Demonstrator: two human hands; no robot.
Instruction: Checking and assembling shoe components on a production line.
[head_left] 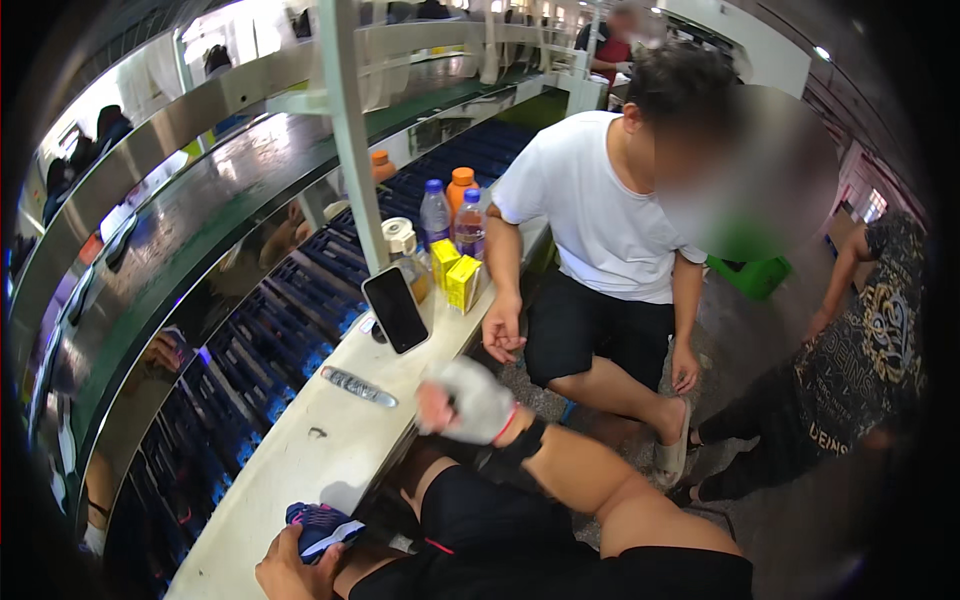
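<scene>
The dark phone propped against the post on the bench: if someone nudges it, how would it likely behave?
The phone stands tilted on its lower edge against the white post, so a nudge would probably tip or slide it. It looks stiff and flat, and its glossy face suggests it is slippery. The bench edge is close.

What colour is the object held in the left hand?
Dark blue with pink accents: the object in the left hand, shown in the head view.

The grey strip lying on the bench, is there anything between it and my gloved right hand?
Nothing visible does. The right hand hangs at the bench edge, and only bare bench top separates it from the grey strip.
</scene>
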